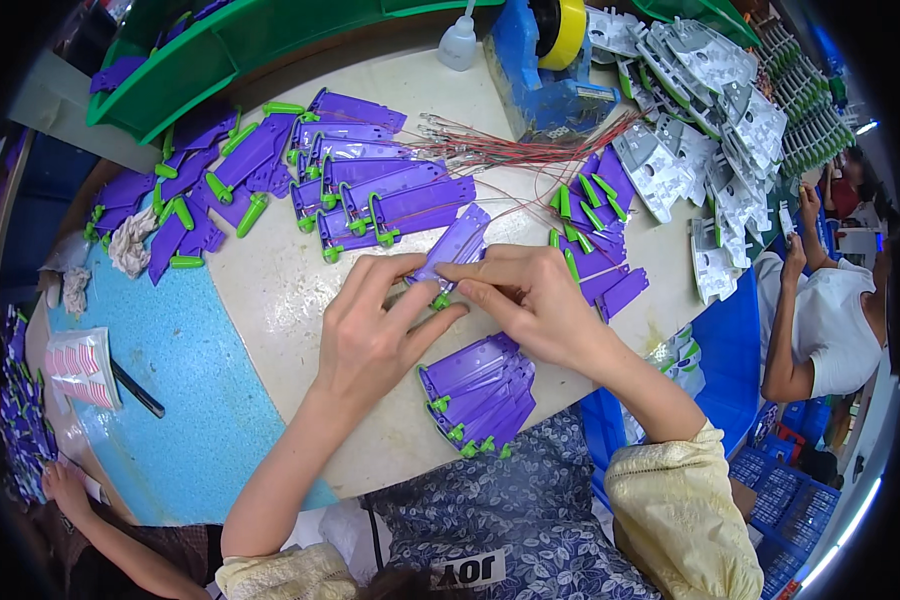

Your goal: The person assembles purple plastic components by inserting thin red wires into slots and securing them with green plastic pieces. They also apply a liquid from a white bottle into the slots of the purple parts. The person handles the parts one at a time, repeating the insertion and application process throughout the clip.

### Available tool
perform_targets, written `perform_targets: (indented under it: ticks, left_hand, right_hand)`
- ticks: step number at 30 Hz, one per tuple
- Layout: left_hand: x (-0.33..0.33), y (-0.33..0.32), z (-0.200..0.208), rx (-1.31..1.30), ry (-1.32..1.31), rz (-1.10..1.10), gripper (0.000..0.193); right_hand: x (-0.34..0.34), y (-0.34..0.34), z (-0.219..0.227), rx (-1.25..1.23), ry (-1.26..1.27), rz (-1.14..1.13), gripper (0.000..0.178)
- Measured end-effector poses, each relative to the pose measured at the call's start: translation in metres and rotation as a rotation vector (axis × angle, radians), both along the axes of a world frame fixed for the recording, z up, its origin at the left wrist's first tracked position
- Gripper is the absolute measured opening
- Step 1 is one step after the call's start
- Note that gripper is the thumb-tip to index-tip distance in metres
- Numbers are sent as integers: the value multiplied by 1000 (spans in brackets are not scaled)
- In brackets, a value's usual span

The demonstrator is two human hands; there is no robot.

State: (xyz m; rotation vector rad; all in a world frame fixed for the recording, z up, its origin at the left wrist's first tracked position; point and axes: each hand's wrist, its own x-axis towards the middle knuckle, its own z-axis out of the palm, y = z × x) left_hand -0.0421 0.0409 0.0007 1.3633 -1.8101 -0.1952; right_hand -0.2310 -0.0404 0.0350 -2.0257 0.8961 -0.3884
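Between my hands is a purple plastic part with a green tip at its near end. My left hand is closed on its left edge, the thumb close to the green tip. Thumb and forefinger of my right hand press together over the part's face; any small piece under them is hidden. Just beyond lies a fanned row of similar purple parts with green ends and thin wires. Nearer to me is a stack of purple parts. More purple parts with loose green pieces lie to the right.
Red wires run toward a blue tape dispenser. A white bottle and green bin stand behind. Grey plastic shells pile up right, above a blue crate. Co-workers sit on both sides, one arm at lower left.
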Motion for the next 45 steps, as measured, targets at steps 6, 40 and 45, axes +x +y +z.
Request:
perform_targets:
  ticks: [6,40,45]
  left_hand:
    - [-2,1,-2,50,-48,-1,35]
    - [29,-34,4,42,-178,92,53]
    - [17,30,20,39,1,-197,31]
  right_hand:
    - [-9,-22,-7,-390,-8,-271,16]
    - [75,-129,-22,-790,101,-145,10]
    - [64,-93,71,-1022,-504,-108,15]
